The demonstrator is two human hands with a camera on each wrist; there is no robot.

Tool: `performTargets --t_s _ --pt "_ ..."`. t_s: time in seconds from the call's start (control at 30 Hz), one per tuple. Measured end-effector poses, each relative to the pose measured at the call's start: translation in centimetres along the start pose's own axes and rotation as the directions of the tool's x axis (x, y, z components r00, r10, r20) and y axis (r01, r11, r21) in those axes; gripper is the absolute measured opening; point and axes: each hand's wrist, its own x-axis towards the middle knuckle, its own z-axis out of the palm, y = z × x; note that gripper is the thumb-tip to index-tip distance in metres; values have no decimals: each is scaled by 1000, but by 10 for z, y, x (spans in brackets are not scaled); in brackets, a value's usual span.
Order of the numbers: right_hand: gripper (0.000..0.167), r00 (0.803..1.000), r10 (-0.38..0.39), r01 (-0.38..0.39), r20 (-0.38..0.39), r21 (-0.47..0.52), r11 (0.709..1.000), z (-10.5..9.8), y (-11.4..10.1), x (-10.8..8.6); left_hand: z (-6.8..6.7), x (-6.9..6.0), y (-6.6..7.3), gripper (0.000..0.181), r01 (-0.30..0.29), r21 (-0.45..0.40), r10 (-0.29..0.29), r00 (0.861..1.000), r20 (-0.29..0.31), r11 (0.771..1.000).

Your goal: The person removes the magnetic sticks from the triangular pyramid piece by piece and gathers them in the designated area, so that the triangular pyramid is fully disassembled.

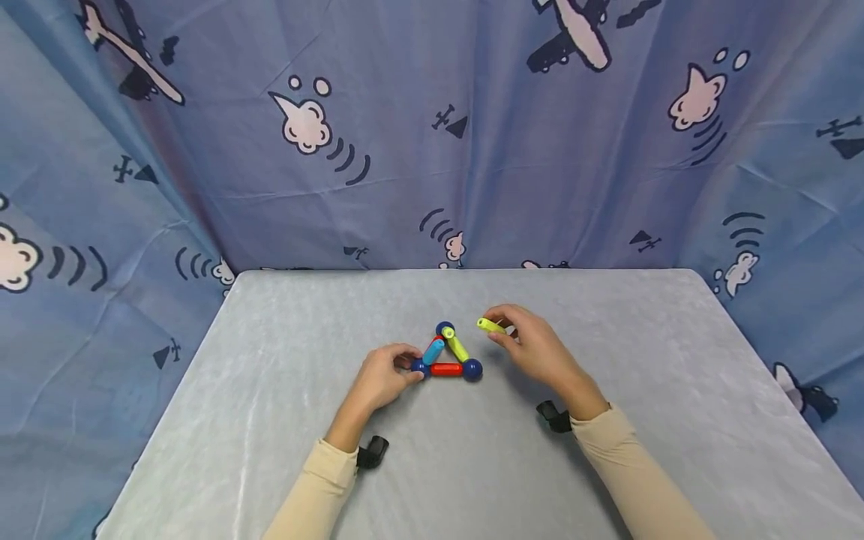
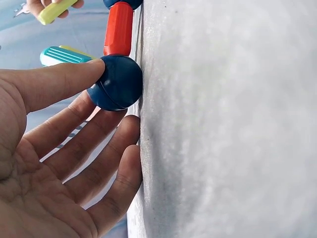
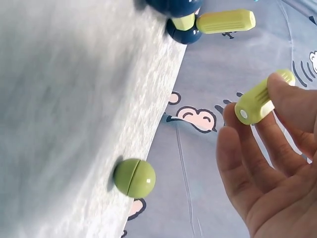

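Observation:
A triangle of rods and dark blue balls lies on the table, with a red rod [image 1: 446, 369] in front and a yellow-green rod [image 1: 459, 348] on its right side. My left hand [image 1: 382, 377] [image 2: 64, 148] pinches the left blue ball [image 1: 421, 367] [image 2: 120, 82] with thumb and fingers. From that ball rises a light blue rod [image 1: 434, 352] [image 2: 62, 55]; another yellow-green rod [image 3: 225, 21] stands up at the back ball [image 1: 443, 328]. Right of the triangle, my right hand [image 1: 538, 352] [image 3: 277, 158] holds a loose yellow-green rod [image 1: 490, 325] [image 3: 260, 99] above the table.
A green ball [image 3: 134, 178] rests on the table in the right wrist view; the head view does not show it. The grey-white table [image 1: 283, 322] ends at a patterned blue curtain [image 1: 391, 150]. Black wrist cameras [image 1: 373, 452] sit at both sleeves.

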Motion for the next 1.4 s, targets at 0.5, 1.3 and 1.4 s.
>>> performTargets --t_s 0.5,1.3,1.4 --pt "27 996 -5 14 86 -103 995 -19 20 -1 -1 1 3 26 -16 0 16 1000 -1 1000" --pt "24 967 -164 235 194 -435 869 -53 79 -21 0 1 3 25 19 -4 -19 1000 8 1000" --pt "24 969 -149 224 199 -437 871 -54 84 -23 0 1 2 25 22 2 -22 1000 7 1000"
